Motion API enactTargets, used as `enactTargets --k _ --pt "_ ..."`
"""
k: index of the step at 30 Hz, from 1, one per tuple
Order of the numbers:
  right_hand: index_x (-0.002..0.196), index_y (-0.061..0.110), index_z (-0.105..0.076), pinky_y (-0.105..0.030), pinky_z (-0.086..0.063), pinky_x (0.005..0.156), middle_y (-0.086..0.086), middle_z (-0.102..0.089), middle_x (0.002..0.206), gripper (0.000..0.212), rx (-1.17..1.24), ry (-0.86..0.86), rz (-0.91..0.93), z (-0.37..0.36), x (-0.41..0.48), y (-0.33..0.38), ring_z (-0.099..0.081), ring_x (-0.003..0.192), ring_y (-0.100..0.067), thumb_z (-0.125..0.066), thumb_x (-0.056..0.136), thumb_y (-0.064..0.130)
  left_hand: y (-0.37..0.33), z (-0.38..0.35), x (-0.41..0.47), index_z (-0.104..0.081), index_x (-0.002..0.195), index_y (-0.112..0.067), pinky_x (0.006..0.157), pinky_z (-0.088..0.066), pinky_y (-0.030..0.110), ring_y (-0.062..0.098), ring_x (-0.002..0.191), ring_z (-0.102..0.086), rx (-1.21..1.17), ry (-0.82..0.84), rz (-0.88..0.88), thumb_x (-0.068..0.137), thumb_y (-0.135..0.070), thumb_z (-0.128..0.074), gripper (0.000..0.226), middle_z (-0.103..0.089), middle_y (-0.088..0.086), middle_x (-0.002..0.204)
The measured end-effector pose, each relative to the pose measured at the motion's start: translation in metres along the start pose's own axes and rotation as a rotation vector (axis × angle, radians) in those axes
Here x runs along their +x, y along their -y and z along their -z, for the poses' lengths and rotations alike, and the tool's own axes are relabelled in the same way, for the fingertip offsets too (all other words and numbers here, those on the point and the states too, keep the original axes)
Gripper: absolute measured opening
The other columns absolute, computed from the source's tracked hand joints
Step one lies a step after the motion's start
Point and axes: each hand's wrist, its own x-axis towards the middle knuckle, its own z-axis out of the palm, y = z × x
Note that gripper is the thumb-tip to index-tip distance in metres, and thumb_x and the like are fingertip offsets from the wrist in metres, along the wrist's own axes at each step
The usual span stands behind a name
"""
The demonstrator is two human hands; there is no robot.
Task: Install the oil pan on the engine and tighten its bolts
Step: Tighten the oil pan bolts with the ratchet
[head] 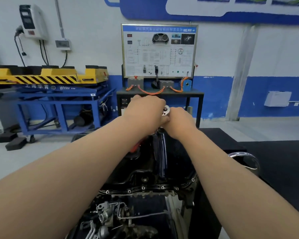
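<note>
From the head camera: standing over a pale grey floor (41, 161), facing a wall (266, 66) painted white above a blue band. Taking in, at left, a yellow platform (47, 76) with black hazard stripes, resting on a blue steel cart (59, 107). Straight ahead, a framed training board (159, 50) rising from a dark bench (195, 92), with orange cables (150, 92) looping along its base. Leaning beside a matt black mat (274, 161) spreading to the right.

Reaching both bare forearms across the engine (128, 216), a grimy cluster of cast grey metal and thin bent pipes. Looking down on the oil pan (166, 157), glossy black and deeply ribbed, sitting on top of the engine directly under the arms, with small round bolts (143, 188) dotting its near flange.

Curling the left hand (145, 107) tight around the ratchet (165, 110), its round chrome head showing between the two hands above the pan's far end. Wrapping the right hand (179, 118) about the tool just beneath that head, fingertips out of sight, touching the left thumb.
</note>
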Motion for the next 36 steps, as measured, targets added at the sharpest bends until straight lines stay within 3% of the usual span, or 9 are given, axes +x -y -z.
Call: enactTargets --k 8,12,16,19,25,27,31,33,36 --pt "0.089 0.020 -0.060 -0.032 -0.047 0.058 0.004 -0.054 0.073 0.018 0.080 0.081 0.153 0.002 -0.001 -0.015 -0.055 0.067 -0.017 -0.052 0.092 0.036 0.013 0.006 0.014 -0.052 0.128 -0.033 0.098 -0.035 0.036 0.020 0.110 -0.048 0.227 -0.008 -0.351 0.094 -0.025 -0.054 0.036 -0.060 -0.009 0.119" --pt "0.063 0.022 -0.044 -0.030 -0.038 0.049 0.003 -0.048 0.063 0.030 0.046 0.038 0.113 0.001 -0.004 -0.014 -0.050 0.060 -0.021 -0.048 0.090 0.034 0.011 0.007 0.010 -0.058 0.109 -0.023 0.100 -0.034 0.038 0.022 0.099 -0.058 0.269 0.045 -0.284 0.092 -0.048 -0.050 0.031 -0.064 -0.004 0.105" --pt "0.056 0.027 -0.037 -0.026 -0.033 0.046 0.004 -0.045 0.059 0.031 0.042 0.021 0.071 0.003 -0.003 -0.003 -0.047 0.053 -0.019 -0.047 0.085 0.024 0.005 0.005 0.006 -0.055 0.082 -0.019 0.079 -0.033 0.035 0.023 0.072 -0.049 0.163 0.065 -0.054 0.090 -0.050 -0.049 0.033 -0.055 0.000 0.072" --pt "0.060 0.026 -0.041 -0.028 -0.039 0.049 0.006 -0.048 0.061 0.032 0.043 0.014 0.089 0.003 0.000 -0.001 -0.051 0.057 -0.018 -0.050 0.089 0.035 0.012 0.003 0.007 -0.056 0.092 -0.023 0.087 -0.033 0.035 0.023 0.092 -0.053 0.158 0.012 -0.162 0.091 -0.030 -0.053 0.008 -0.062 -0.003 0.096" --pt "0.099 0.023 -0.062 -0.031 -0.045 0.061 0.007 -0.053 0.081 0.022 0.084 0.071 0.156 0.000 0.001 -0.003 -0.054 0.074 -0.016 -0.050 0.094 0.040 0.027 -0.001 0.011 -0.056 0.123 -0.035 0.112 -0.017 0.039 0.015 0.129 -0.038 0.251 -0.048 -0.420 0.092 -0.021 -0.054 0.034 -0.055 -0.014 0.129" --pt "0.079 0.027 -0.054 -0.030 -0.043 0.056 0.012 -0.046 0.067 0.019 0.049 0.039 0.148 0.000 0.000 -0.006 -0.052 0.066 -0.016 -0.050 0.093 0.040 0.025 0.003 0.013 -0.057 0.119 -0.030 0.107 -0.024 0.037 0.018 0.115 -0.049 0.300 -0.027 -0.412 0.094 -0.028 -0.052 0.026 -0.060 -0.010 0.116" --pt "0.056 0.027 -0.033 -0.025 -0.027 0.045 0.008 -0.039 0.054 0.034 0.016 -0.024 0.115 -0.005 0.000 0.000 -0.037 0.048 -0.011 -0.048 0.087 0.025 0.014 0.009 0.013 -0.053 0.078 -0.016 0.065 -0.034 0.029 0.018 0.060 -0.045 0.261 0.123 -0.150 0.091 -0.048 -0.049 0.035 -0.046 -0.002 0.066" --pt "0.058 0.027 -0.035 -0.025 -0.027 0.045 0.008 -0.042 0.056 0.029 -0.005 -0.031 0.087 -0.007 0.001 0.004 -0.041 0.051 -0.014 -0.046 0.085 0.022 0.011 0.007 0.013 -0.051 0.076 -0.014 0.056 -0.033 0.029 0.020 0.061 -0.048 0.191 0.146 -0.036 0.090 -0.044 -0.052 0.034 -0.045 0.001 0.065" --pt "0.065 0.029 -0.044 -0.027 -0.038 0.051 0.008 -0.047 0.061 0.027 0.045 -0.036 0.059 -0.009 0.002 0.005 -0.051 0.061 -0.019 -0.047 0.091 0.036 0.015 0.007 0.013 -0.058 0.102 -0.018 0.074 -0.033 0.032 0.024 0.091 -0.052 0.232 0.069 -0.165 0.092 -0.021 -0.054 0.012 -0.059 0.001 0.096"
